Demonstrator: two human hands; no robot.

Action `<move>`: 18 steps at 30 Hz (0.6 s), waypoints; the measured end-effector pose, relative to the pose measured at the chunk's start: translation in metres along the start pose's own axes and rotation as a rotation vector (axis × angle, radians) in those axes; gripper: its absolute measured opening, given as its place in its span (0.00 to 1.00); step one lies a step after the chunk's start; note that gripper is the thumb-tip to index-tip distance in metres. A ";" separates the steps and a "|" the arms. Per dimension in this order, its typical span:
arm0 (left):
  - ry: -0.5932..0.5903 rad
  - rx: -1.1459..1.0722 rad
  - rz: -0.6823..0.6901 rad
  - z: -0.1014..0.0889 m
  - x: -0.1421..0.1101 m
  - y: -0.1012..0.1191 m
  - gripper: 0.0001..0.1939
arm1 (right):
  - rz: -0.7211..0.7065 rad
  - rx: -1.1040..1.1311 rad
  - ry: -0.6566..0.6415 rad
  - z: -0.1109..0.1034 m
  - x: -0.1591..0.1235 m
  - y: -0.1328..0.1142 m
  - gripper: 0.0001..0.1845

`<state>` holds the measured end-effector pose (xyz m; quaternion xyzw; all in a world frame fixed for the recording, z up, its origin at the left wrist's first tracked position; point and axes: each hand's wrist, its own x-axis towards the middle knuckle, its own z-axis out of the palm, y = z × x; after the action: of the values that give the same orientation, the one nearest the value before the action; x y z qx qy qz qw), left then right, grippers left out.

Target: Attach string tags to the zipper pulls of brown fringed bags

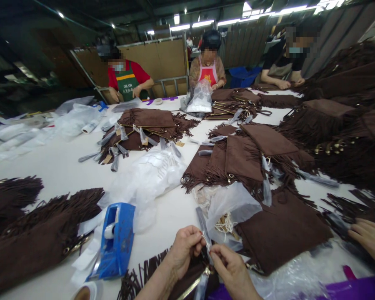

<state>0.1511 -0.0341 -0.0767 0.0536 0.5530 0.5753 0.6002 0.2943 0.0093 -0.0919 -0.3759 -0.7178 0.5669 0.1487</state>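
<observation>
Grip: left hand [186, 248] and right hand [230, 267] pinching plastic sleeve [202, 219]
Far pouches [151, 118]: already carrying sleeves [114, 160]
Near pouch [181, 286]: apparently awaiting finishing

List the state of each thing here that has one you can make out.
Left hand: pinched on a plastic-wrapped strip
Right hand: pinched on the same strip, lower down
Plastic-wrapped strip: held in both hands
Gold zipper: open or shut, cannot tell
Blue tape dispenser: unheld
White plastic bag: crumpled
White cords: bunched
Brown bag right of the hands: lying flat
</observation>
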 end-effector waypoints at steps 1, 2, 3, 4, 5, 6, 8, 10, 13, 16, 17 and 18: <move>0.000 -0.003 0.001 0.000 0.000 0.000 0.15 | 0.026 0.029 -0.004 0.001 0.000 0.001 0.15; -0.001 -0.005 0.001 0.000 0.000 0.000 0.15 | 0.052 0.066 -0.001 0.002 0.000 0.002 0.16; -0.003 -0.006 0.000 0.000 0.000 0.000 0.15 | 0.076 0.106 -0.001 0.003 -0.001 0.002 0.16; -0.011 -0.006 -0.004 0.000 -0.001 0.000 0.15 | 0.095 0.145 0.001 0.003 -0.001 0.001 0.16; -0.026 -0.004 -0.010 -0.001 -0.001 0.000 0.15 | 0.109 0.181 0.006 0.003 -0.002 0.001 0.16; -0.046 0.007 -0.019 -0.001 -0.002 -0.001 0.15 | 0.118 0.208 0.015 0.003 -0.002 0.000 0.16; -0.088 0.051 -0.047 -0.001 -0.003 -0.003 0.15 | 0.126 0.241 0.040 0.003 -0.002 -0.002 0.17; -0.115 0.118 -0.092 0.001 -0.004 -0.005 0.16 | 0.125 0.255 0.051 0.003 -0.002 -0.003 0.17; -0.086 0.208 -0.123 0.006 -0.004 -0.007 0.14 | 0.124 0.239 0.003 0.003 -0.002 -0.002 0.18; 0.014 0.294 -0.075 0.011 -0.003 -0.008 0.11 | 0.129 0.179 -0.009 0.003 -0.001 0.003 0.18; 0.038 0.322 -0.056 0.012 -0.003 -0.008 0.11 | 0.131 0.162 -0.004 0.003 -0.002 0.005 0.18; 0.052 0.348 -0.037 0.012 -0.002 -0.008 0.10 | 0.133 0.150 -0.006 0.003 -0.002 0.007 0.18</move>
<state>0.1659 -0.0315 -0.0763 0.1316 0.6604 0.4608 0.5781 0.2962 0.0066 -0.0991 -0.4088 -0.6474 0.6286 0.1365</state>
